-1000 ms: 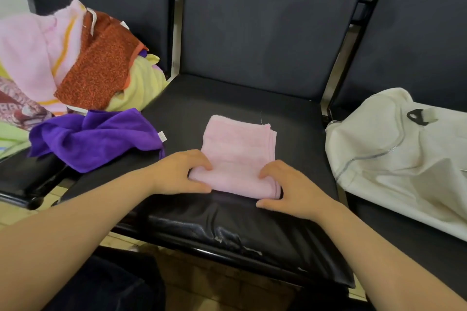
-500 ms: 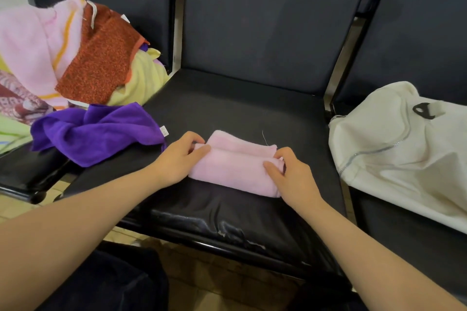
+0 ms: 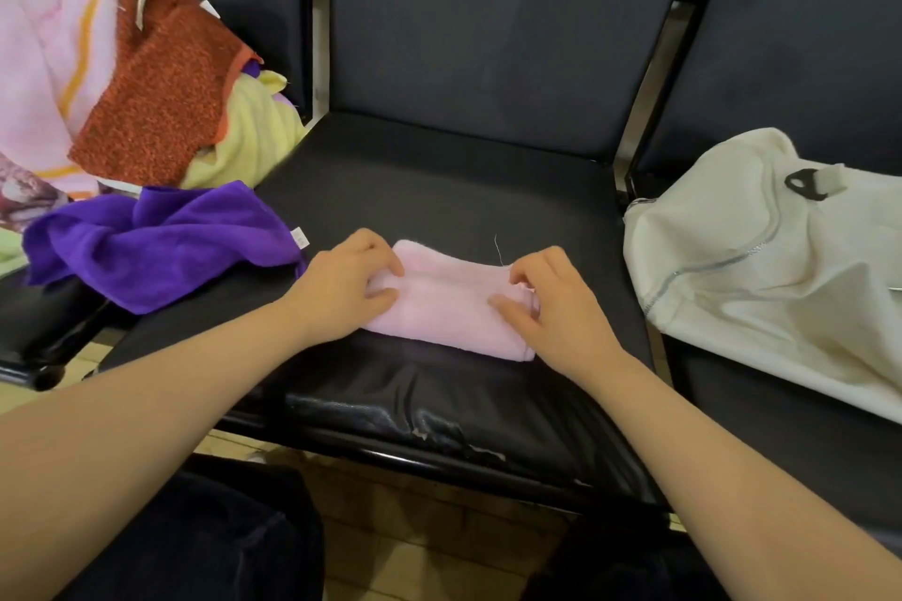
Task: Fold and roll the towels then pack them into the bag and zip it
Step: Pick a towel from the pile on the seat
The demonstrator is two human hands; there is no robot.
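Head view: L hand [image 3: 349,281] & R hand [image 3: 551,307] grip ends of half-rolled pink towel [image 3: 449,310] nr front edge of chair seat [image 3: 439,190]. Roll tight, even pressure, ends flush.

Bare forearms [image 3: 161,400], dark trousers [image 3: 205,547]

Bare seat [image 3: 463,190] beyond pink towel [image 3: 449,307], purple towel [image 3: 161,244] blocks left, bag [image 3: 781,283] right

Under your fingers [image 3: 385,259]: black vinyl seat [image 3: 439,190], w/ cracked front edge [image 3: 459,447] nearer you; padded backrest [image 3: 488,29] beyond them; tiled floor [image 3: 415,547] below.
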